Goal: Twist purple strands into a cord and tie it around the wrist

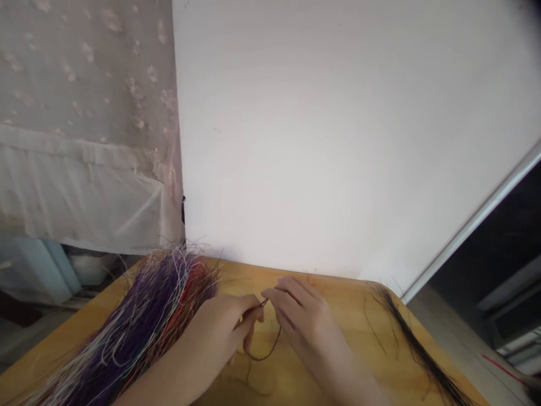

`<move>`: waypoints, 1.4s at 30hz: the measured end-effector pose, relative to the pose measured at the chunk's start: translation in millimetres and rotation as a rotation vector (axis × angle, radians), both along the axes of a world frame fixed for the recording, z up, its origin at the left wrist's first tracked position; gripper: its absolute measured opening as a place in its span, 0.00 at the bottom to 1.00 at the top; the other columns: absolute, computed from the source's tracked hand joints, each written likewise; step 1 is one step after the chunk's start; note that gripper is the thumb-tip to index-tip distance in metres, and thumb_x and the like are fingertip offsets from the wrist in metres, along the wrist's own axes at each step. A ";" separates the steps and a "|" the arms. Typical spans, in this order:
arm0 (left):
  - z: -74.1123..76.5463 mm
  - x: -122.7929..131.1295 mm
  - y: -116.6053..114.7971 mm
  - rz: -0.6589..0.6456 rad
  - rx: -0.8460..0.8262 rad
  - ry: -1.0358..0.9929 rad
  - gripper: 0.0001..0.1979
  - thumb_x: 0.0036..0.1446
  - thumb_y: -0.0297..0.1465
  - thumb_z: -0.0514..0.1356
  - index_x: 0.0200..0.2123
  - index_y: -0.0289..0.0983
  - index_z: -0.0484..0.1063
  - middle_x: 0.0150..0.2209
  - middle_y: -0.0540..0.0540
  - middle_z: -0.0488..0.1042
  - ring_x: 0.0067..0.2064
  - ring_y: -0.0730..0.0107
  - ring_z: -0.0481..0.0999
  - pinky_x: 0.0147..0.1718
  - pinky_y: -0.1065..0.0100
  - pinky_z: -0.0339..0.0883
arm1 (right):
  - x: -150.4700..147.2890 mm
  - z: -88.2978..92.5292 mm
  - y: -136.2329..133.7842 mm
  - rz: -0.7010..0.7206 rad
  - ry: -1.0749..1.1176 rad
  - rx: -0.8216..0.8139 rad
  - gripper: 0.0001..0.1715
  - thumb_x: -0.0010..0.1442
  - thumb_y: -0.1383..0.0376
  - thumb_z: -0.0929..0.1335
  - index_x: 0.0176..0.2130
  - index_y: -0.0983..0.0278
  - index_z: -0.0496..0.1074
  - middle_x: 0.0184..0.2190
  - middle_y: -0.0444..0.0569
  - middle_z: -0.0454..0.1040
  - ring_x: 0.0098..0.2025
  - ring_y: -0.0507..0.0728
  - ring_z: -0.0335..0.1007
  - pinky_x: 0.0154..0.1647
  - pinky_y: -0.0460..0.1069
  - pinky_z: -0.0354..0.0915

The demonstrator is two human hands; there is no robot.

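Observation:
A thin dark cord (267, 355) runs between my two hands and hangs in a loop just above the wooden table. My left hand (240, 321) pinches it between thumb and forefinger. Close beside it, my right hand (298, 310) has its fingertips closed on the same cord, and a short stretch shows between the two pinches. To the left of my left arm lies a large bundle of strands (147, 310) in purple, white, red and brown. The fingertips partly hide the cord where they meet.
Several loose dark threads lie on the wooden table (346, 349). A bundle of black strands (416, 344) stretches along its right side. Behind the table stands a white wall (296, 141), with a floral curtain (84, 84) at the left and a dark opening at the right.

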State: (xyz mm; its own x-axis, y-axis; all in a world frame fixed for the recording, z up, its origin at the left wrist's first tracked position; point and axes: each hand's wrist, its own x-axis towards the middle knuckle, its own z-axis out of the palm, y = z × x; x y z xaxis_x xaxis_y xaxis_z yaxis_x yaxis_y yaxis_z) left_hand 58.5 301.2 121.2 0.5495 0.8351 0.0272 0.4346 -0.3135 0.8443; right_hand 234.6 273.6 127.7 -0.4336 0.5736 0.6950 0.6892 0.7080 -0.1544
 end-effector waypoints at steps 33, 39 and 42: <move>-10.8 12.3 6.1 -0.028 -0.549 -0.935 0.18 0.46 0.43 0.71 0.33 0.33 0.80 0.21 0.49 0.70 0.22 0.76 0.71 0.23 0.75 0.66 | 10.5 9.8 8.2 0.129 0.989 -0.743 0.13 0.63 0.57 0.66 0.37 0.64 0.74 0.22 0.41 0.63 0.23 0.49 0.59 0.30 0.48 0.62; -4.6 8.5 2.9 -0.039 -0.473 -0.914 0.15 0.52 0.39 0.68 0.37 0.34 0.77 0.21 0.51 0.71 0.24 0.76 0.71 0.26 0.75 0.67 | 23.5 26.1 -1.0 0.241 1.233 -0.796 0.12 0.64 0.58 0.66 0.35 0.64 0.73 0.24 0.39 0.56 0.22 0.45 0.48 0.26 0.44 0.60; -5.7 9.1 0.7 -0.066 -0.434 -0.841 0.18 0.53 0.41 0.67 0.41 0.33 0.75 0.21 0.50 0.72 0.21 0.77 0.69 0.22 0.76 0.64 | 24.4 25.3 -1.0 0.304 1.299 -0.839 0.10 0.63 0.59 0.68 0.36 0.63 0.74 0.23 0.38 0.57 0.21 0.45 0.49 0.24 0.43 0.59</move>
